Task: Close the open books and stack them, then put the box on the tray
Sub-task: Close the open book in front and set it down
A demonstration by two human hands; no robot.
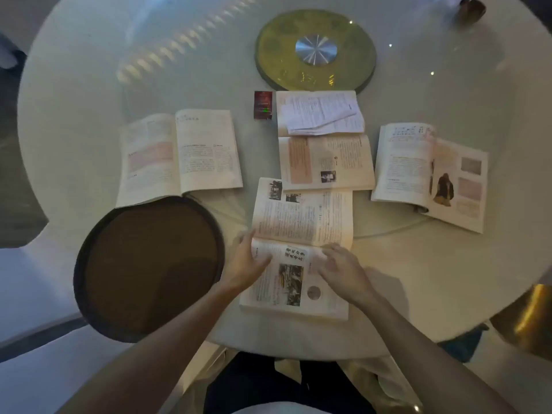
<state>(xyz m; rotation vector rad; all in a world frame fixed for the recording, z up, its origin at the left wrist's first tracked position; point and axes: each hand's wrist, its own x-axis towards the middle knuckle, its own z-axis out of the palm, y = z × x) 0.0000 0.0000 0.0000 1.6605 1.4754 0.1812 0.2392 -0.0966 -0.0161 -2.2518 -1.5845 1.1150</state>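
Several open books lie on the round white table (74,121). The nearest open book (301,234) is in front of me. My left hand (246,261) grips its left edge near the spine, thumb over the page. My right hand (343,268) rests flat on its near page with fingers spread. Other open books lie at the left (179,153), in the middle (325,161) and at the right (430,174). A small dark red box (263,105) stands beyond them. The round dark tray (89,264) sits at the near left, with nothing on it.
A book with loose papers (321,113) on top lies behind the middle book. A gold turntable disc (315,50) with a silver hub sits at the table's centre. A brown object (472,8) is at the far right edge. My dark-clothed legs are below the table edge.
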